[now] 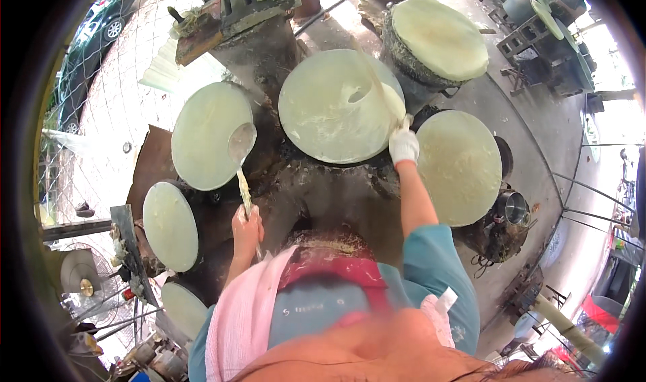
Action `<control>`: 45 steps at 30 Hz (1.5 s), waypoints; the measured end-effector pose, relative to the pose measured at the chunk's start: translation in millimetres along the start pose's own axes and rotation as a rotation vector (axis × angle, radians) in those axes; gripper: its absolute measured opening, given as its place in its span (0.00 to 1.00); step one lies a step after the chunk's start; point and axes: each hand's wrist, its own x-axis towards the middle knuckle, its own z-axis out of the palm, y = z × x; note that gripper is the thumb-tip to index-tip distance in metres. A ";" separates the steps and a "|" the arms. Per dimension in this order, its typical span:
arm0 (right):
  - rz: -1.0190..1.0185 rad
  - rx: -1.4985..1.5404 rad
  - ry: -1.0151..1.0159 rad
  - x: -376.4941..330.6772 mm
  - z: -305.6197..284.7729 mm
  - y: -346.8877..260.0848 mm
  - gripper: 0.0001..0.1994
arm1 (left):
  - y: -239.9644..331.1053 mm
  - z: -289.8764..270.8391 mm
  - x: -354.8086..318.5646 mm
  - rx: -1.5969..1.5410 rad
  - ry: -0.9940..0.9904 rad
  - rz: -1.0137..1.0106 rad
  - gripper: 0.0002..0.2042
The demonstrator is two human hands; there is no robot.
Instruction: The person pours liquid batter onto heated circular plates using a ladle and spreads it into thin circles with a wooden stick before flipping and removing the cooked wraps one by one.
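Note:
My bare left hand (247,228) is closed round the long handle of a round, shallow ladle (241,142). Its head rests at the right side of a round pan of pale yellowish liquid (207,140). My right hand (404,145), in a white glove, is at the right rim of a larger central pan (316,106), also full of pale liquid. Its fingers look closed at the lower end of a blurred, pale streak (380,86) across that pan's surface; what they hold is unclear. Foam and a dark oval opening show on the liquid.
More pale-filled pans surround me: one at right (461,170), one at the far right (441,39), and others at left (170,227). A metal pot (515,208) stands beyond the right pan. A fan (86,278) and wire fence (101,99) are on the left.

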 end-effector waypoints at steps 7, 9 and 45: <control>-0.336 0.490 0.102 4.2 -10.4 -58.5 0.22 | 2.1 0.6 -4.6 0.019 0.016 -0.016 0.07; -0.403 0.826 0.033 -63.9 -15.9 -49.5 0.23 | -1.5 0.0 -3.7 0.009 0.019 -0.023 0.06; 0.359 1.384 0.018 -207.3 75.6 -45.2 0.08 | 63.0 154.8 203.9 -0.143 -0.740 -0.346 0.04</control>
